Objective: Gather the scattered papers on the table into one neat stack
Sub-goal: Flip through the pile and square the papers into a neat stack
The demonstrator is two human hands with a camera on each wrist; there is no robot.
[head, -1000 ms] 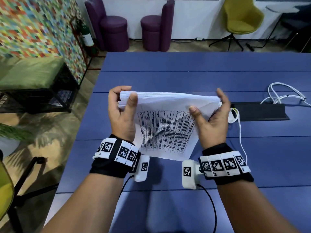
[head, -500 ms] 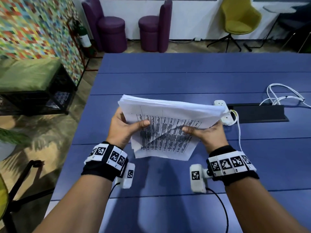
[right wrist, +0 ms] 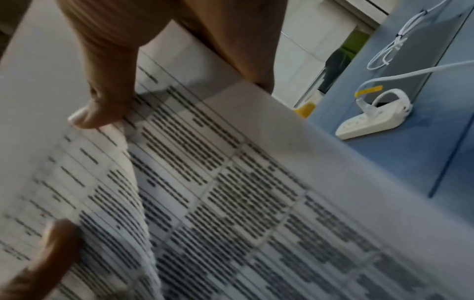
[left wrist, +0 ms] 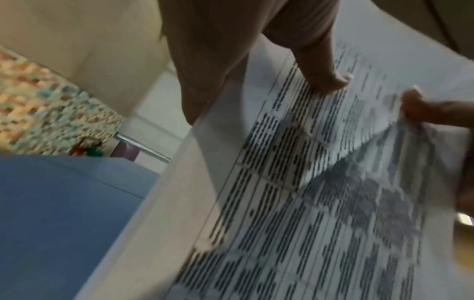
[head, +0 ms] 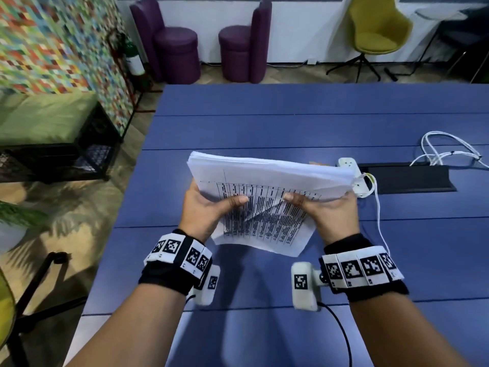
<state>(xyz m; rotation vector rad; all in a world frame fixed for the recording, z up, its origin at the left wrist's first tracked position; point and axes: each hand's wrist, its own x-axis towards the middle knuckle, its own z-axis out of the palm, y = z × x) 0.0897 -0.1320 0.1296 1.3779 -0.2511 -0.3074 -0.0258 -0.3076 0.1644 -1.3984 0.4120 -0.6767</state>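
Observation:
A thick stack of white papers (head: 267,197) printed with dark table rows is held tilted above the blue table (head: 291,123). My left hand (head: 211,207) grips its left side, thumb on the printed top sheet, fingers hidden underneath. My right hand (head: 322,207) grips the right side the same way. The top sheet has a diagonal crease between the thumbs. In the left wrist view my left thumb (left wrist: 325,75) presses the stack of papers (left wrist: 307,203). The right wrist view shows my right thumb (right wrist: 102,109) pinching the stack of papers (right wrist: 218,182).
A white power strip (head: 352,173) with a cord lies just right of the stack, also seen as the power strip (right wrist: 374,121). A black cable tray (head: 412,178) and looped white cables (head: 447,149) sit at the right. Purple stools and a green chair stand beyond the table.
Both hands slid from the stack's side edges, fingers raised, down to the near part and now grip it with thumbs on top. The stack stays lifted and tilted.

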